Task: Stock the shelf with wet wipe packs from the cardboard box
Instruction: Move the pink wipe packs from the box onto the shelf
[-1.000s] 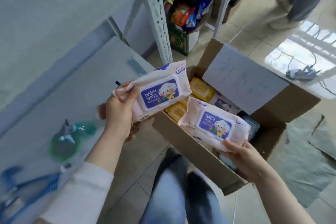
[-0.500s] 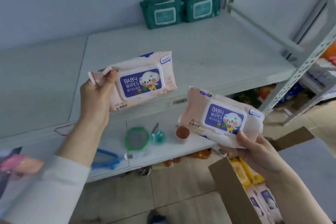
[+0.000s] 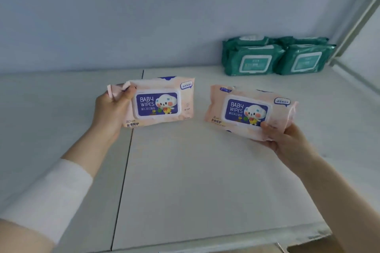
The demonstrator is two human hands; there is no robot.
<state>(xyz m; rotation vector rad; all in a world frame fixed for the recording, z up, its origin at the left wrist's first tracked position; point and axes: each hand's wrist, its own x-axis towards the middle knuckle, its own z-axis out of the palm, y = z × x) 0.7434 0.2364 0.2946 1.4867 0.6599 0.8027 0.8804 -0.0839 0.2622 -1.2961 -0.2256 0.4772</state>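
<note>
Gripping one soft pink plastic wipe pack endwise in the left hand, its twin pack from beneath in the right hand; squashy, probably slippery.

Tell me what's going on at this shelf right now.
A person is stocking the white shelf with baby wipes. The left hand grips the left pink pack by its end. The right hand holds the right pink pack from underneath, near its right end. Both packs are held over the shelf, labels up, and neither looks set down yet. Four green packs already sit at the back right. The cardboard box is out of view.
</note>
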